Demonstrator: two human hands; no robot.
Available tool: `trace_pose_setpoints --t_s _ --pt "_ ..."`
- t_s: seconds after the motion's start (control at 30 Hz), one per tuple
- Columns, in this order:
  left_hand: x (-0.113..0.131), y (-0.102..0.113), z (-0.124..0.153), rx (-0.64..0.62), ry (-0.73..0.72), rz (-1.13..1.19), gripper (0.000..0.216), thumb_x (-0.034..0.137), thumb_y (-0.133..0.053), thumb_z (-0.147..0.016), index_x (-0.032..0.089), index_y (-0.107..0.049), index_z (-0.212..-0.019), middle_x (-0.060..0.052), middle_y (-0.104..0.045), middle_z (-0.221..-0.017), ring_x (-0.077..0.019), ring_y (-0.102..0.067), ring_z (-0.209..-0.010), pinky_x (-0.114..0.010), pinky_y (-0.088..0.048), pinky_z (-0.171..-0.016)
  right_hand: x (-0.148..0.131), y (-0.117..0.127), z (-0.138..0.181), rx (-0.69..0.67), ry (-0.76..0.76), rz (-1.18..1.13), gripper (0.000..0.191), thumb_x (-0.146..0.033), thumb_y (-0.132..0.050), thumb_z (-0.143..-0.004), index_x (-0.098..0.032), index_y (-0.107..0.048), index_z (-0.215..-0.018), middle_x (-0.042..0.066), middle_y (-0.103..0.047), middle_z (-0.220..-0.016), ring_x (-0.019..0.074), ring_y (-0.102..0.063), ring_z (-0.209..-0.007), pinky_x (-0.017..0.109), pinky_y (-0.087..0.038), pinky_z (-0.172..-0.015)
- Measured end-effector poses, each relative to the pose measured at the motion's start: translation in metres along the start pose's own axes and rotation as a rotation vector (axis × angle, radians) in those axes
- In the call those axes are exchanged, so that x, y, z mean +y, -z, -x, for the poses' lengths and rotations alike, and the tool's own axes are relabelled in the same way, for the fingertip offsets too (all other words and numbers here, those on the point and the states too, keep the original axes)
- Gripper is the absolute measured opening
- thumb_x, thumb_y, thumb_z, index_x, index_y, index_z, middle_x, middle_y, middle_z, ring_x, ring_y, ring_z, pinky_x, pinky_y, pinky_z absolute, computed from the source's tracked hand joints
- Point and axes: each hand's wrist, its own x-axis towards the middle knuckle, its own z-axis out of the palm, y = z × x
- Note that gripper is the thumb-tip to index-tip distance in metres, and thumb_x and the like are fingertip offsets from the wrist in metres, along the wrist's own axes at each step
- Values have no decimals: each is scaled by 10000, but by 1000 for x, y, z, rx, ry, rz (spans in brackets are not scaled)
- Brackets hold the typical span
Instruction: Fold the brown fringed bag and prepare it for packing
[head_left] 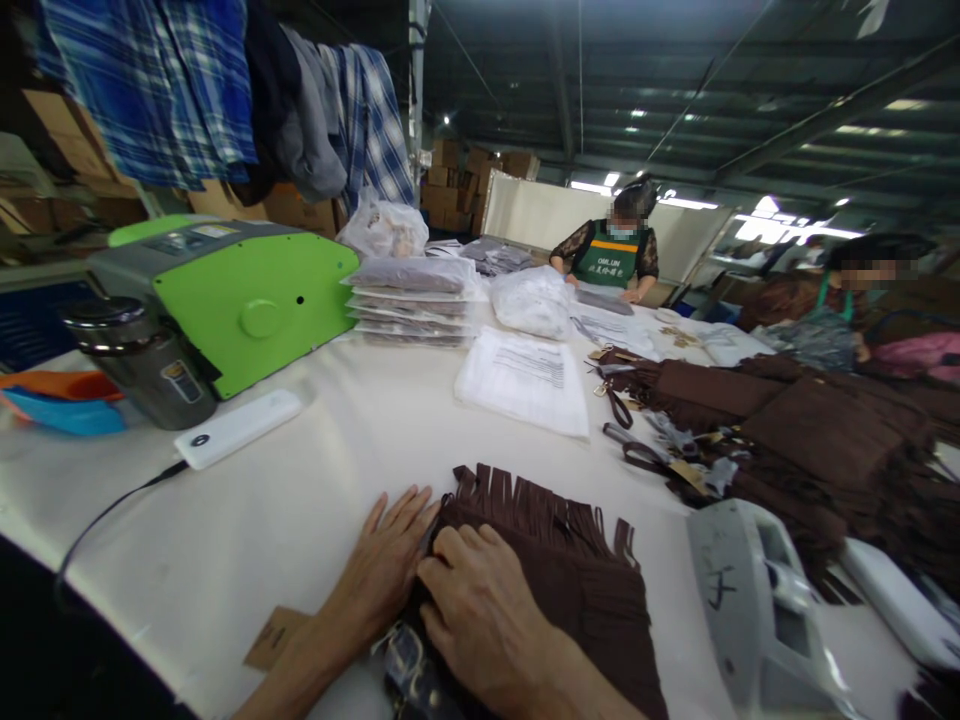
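Observation:
A brown fringed bag (577, 570) lies flat on the white table (300, 500) right in front of me. My left hand (386, 565) rests palm down at the bag's left edge, fingers spread on the table and touching the fringe. My right hand (484, 615) lies on top of the bag's near left part, fingers curled at its edge. Under my wrists a clear plastic wrap (409, 655) shows.
A heap of the same brown fringed bags (810, 440) fills the right side. A grey tool (757, 600) lies near right. A green machine (240, 300), a dark jar (146, 365), a white power bank (236, 428), stacked packets (412, 300) and papers (525, 380) stand beyond. Two people work at the far side.

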Motion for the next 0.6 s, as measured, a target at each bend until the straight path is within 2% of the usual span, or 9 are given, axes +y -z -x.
trace_pose_setpoints --t_s 0.03,0.13,0.33,0.5,0.6 --pt "0 0 0 -1 1 2 537 137 -406 -879 252 -441 -1402 -40 -469 -1470 -213 -403 -1360 -453 -243 -1146 -1 -8 -5 -2 10 21 15 -231 -591 -880 -218 -585 -885 10 -603 -981 193 -516 -896 359 -347 -821" --pt "1 0 1 16 2 24 522 149 -413 -896 263 -429 -1406 -33 -460 -1477 -206 -387 -1371 -453 -235 -1154 4 -17 -5 -25 -24 12 81 -180 -543 -885 -215 -581 -823 -2 -594 -957 177 -508 -873 343 -351 -791" --pt "2 2 0 17 32 79 497 176 -399 -931 275 -410 -1417 -33 -447 -1486 -212 -378 -1377 -483 -240 -1154 21 1 21 -85 -117 -91 32 -209 -591 -827 -221 -592 -797 -26 -585 -967 149 -515 -910 318 -340 -838" --pt "6 -3 -5 -13 104 102 460 180 -354 -939 266 -485 -1371 -49 -491 -1451 -215 -423 -1348 -506 -274 -1135 28 -2 34 -113 -160 -83 69 -293 -623 -848 -232 -636 -818 -18 -610 -1005 159 -545 -930 333 -334 -853" --pt "4 -4 -9 10 138 129 444 186 -370 -920 258 -526 -1330 -57 -547 -1402 -225 -475 -1304 -521 -307 -1115 36 -4 44 -130 -157 -89 72 -316 -646 -841 -246 -660 -831 -22 -636 -1001 160 -571 -929 318 -346 -829"
